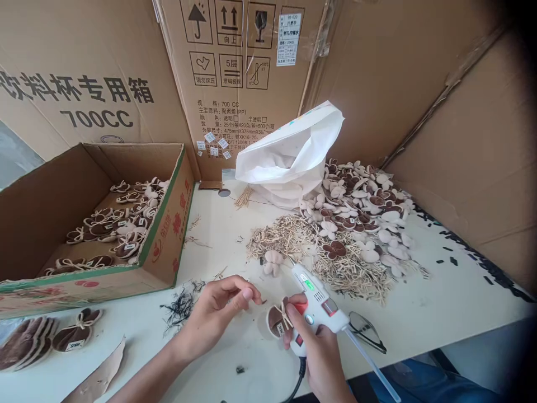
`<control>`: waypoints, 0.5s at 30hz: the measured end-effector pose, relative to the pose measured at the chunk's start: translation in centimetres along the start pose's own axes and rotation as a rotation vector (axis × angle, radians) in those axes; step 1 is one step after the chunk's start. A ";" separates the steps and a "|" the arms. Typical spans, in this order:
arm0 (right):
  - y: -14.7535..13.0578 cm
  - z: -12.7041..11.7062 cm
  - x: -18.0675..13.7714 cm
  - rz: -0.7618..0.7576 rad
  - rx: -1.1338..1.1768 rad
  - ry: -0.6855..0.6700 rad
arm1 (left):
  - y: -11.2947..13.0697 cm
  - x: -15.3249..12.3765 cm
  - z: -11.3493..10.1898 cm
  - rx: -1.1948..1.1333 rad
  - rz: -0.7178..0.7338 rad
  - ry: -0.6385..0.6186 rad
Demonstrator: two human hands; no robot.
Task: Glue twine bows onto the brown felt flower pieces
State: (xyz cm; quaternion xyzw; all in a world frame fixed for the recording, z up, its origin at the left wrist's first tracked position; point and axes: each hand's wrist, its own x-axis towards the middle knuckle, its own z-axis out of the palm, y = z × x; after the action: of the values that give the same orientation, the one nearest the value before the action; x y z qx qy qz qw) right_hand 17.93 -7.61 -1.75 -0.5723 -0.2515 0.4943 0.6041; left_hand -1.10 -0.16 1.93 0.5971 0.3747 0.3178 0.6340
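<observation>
My right hand [319, 350] is wrapped round the grip of a white glue gun [319, 299] whose nozzle points up and away to the left. The same hand's fingers also pinch a small brown and beige fabric piece with a twine bow [277, 320]. My left hand [218, 310] hovers just left of it, thumb and forefinger pinched together on something too small to make out. Both hands are low over the white table [419, 313], near its front edge.
A heap of fabric flower pieces [361, 207] and a pile of twine bits [302, 240] lie behind the hands, by a white bag [289, 151]. An open cardboard box [163, 235] with finished pieces stands left. Glasses [367, 330] lie right. Cardboard walls surround the table.
</observation>
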 end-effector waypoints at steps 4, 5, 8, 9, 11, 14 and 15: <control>0.0 0.3 -0.1 0.015 0.041 0.029 | -0.6 0.1 0.1 -0.131 -0.033 -0.066; 0.0 0.3 -0.1 0.024 0.048 0.039 | -0.9 0.1 0.2 -0.152 -0.026 -0.089; 0.2 0.4 -0.1 0.043 0.054 0.068 | -1.9 -0.1 0.3 -0.192 0.023 -0.112; 0.2 0.4 0.0 0.041 0.055 0.076 | -2.2 -0.2 0.4 -0.202 0.041 -0.111; 0.3 0.3 0.2 0.035 0.048 0.078 | -2.6 -0.3 0.4 -0.227 0.059 -0.138; 0.4 0.2 0.4 0.024 0.004 0.055 | -2.6 -0.3 0.6 -0.222 0.068 -0.180; 0.4 0.2 0.5 0.022 -0.012 0.052 | -2.5 -0.3 0.7 -0.194 0.065 -0.184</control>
State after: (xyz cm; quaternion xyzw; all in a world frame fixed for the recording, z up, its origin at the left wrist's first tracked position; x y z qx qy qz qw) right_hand 17.82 -7.15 -2.20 -0.5914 -0.2325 0.4844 0.6013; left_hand -0.77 -1.03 -0.57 0.5717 0.2629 0.3167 0.7098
